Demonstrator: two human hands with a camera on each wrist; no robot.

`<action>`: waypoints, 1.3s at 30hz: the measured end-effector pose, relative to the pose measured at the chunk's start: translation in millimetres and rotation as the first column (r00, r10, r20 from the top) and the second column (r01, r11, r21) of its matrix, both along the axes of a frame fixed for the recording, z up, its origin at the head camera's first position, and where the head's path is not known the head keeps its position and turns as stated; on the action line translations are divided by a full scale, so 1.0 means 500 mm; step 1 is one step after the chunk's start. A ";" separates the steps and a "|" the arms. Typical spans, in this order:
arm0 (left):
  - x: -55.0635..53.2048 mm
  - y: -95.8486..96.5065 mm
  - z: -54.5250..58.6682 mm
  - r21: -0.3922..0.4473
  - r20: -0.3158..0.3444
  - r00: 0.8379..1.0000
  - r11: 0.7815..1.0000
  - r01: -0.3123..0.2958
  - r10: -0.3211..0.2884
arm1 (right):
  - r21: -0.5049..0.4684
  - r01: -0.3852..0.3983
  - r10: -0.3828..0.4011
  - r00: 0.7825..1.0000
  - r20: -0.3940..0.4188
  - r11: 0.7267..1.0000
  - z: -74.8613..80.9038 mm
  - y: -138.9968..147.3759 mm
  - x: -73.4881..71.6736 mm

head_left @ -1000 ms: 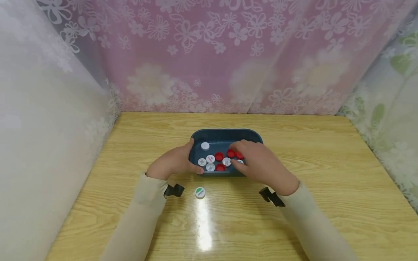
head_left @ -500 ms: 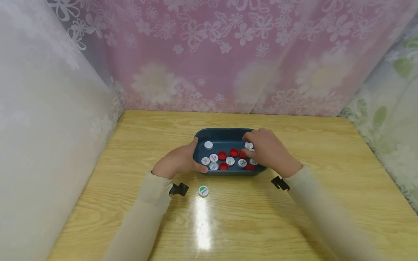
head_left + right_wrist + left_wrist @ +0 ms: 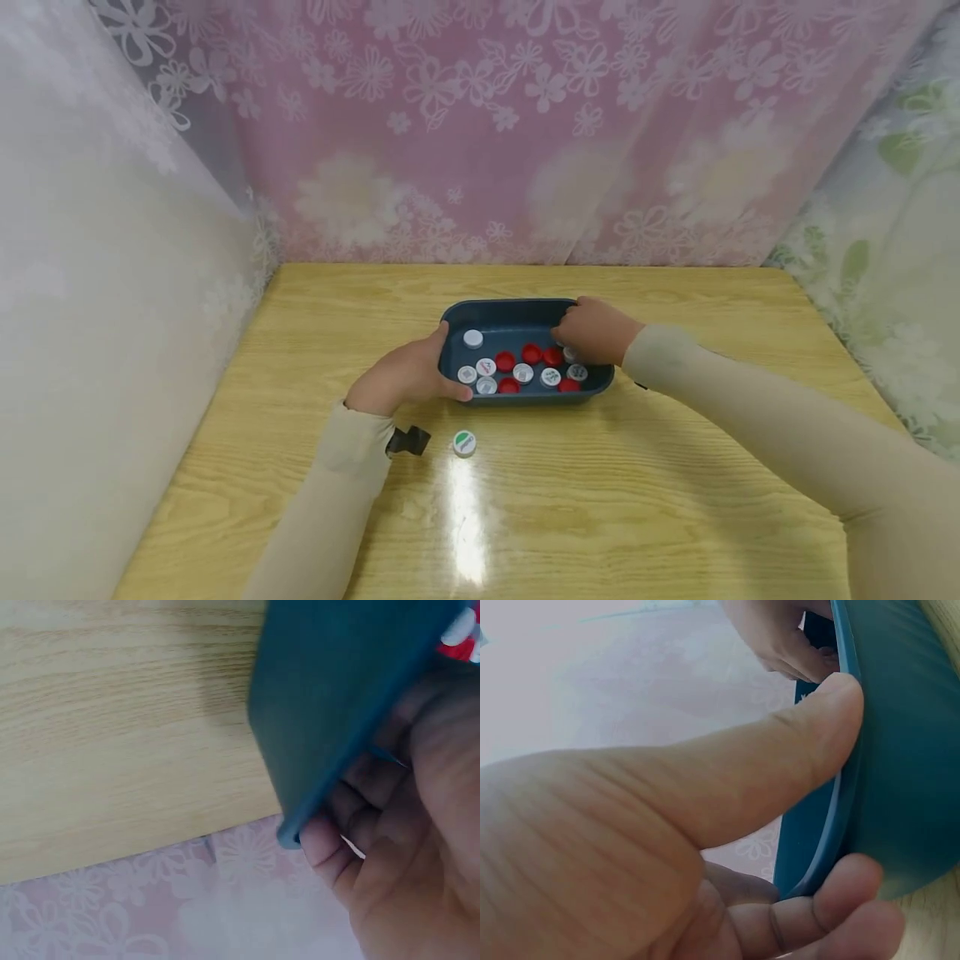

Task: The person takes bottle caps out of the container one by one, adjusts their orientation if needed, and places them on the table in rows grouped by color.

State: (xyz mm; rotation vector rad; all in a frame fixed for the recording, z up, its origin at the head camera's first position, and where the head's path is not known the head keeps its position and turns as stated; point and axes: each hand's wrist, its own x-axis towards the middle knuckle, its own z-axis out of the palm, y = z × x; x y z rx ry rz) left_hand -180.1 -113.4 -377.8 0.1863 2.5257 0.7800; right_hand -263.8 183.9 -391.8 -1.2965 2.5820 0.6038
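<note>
A dark blue tray (image 3: pixel 510 312) holds several red and white bottle caps (image 3: pixel 504 362). My left hand (image 3: pixel 401 375) grips the tray's left end, with its thumb (image 3: pixel 810 739) over the rim in the left wrist view. My right hand (image 3: pixel 596 331) reaches into the tray's right end, its fingers bent downward beside white caps. The right wrist view shows these fingers (image 3: pixel 322 840) inside the tray wall. What they pinch, if anything, is hidden. A white cap with a green mark (image 3: pixel 464 443) lies on the table in front of the tray.
The tray stands on a wood-grain table (image 3: pixel 360 308). A pink floral curtain (image 3: pixel 465 150) hangs behind its far edge, and pale cloths flank it on both sides. A lone white cap (image 3: pixel 472 338) sits toward the tray's back left.
My right hand has moved from the tray's right middle to its right end, and its forearm has swung outward. More caps show at the right. The left hand keeps its grip.
</note>
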 end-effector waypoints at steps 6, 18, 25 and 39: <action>0.005 -0.003 -0.003 0.022 0.025 0.999 1.000 -0.022 0.022 | -0.068 0.047 -0.041 0.995 0.088 0.997 -0.015 -0.009 -0.007; 0.008 -0.005 -0.007 0.027 0.003 1.000 0.999 -0.018 0.018 | -0.017 -0.055 0.053 0.996 -0.068 0.998 -0.014 -0.040 0.023; 0.002 -0.006 -0.006 0.022 -0.002 1.000 1.000 0.006 -0.006 | -0.063 -0.004 0.004 1.000 0.000 0.998 -0.010 -0.037 0.015; -0.001 -0.008 -0.005 0.022 0.014 1.000 1.000 0.010 -0.011 | -0.021 0.015 -0.015 1.000 0.015 1.000 -0.006 -0.037 0.009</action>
